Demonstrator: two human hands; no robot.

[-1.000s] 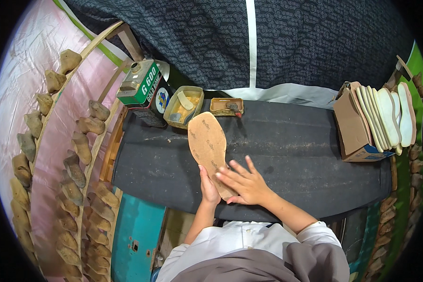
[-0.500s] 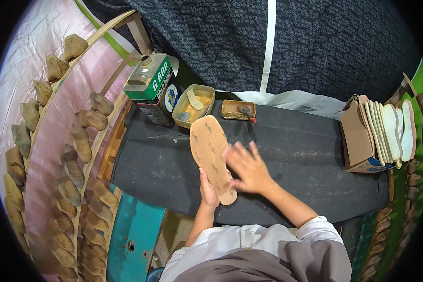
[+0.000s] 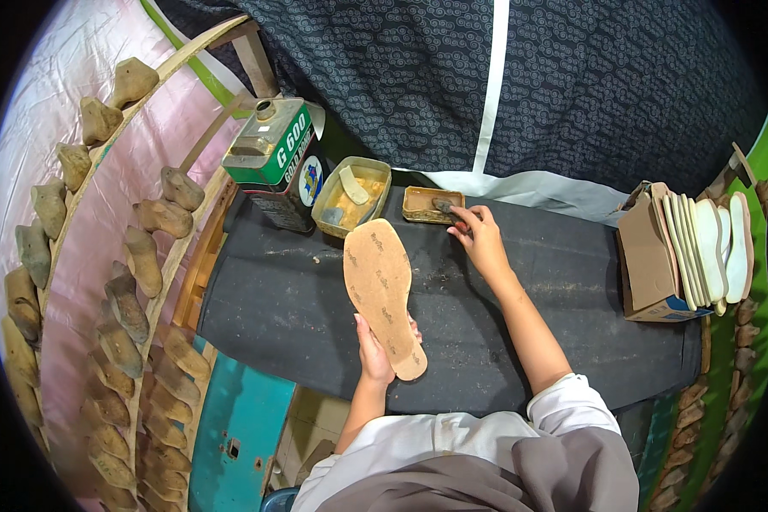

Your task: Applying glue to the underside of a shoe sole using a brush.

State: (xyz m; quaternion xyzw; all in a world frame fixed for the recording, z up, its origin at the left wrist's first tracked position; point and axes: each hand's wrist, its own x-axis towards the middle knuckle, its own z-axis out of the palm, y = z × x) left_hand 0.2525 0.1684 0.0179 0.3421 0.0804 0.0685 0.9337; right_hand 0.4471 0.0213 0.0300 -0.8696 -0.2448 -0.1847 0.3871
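Table (image 3: 623, 350) found black and lightly speckled. Above its near side, the left hand (image 3: 374, 357) holds the sole (image 3: 380, 277) by its waist. Far of it, the right hand (image 3: 485, 239), drawn narrow, meets the brush (image 3: 442, 206) in the tray (image 3: 418, 216); whether it grips cannot be told. Advised: steady the sole, pinch the brush firmly at its near end. Sole appears tan, flat, smooth-edged, sparsely dark-marked, wide end far.
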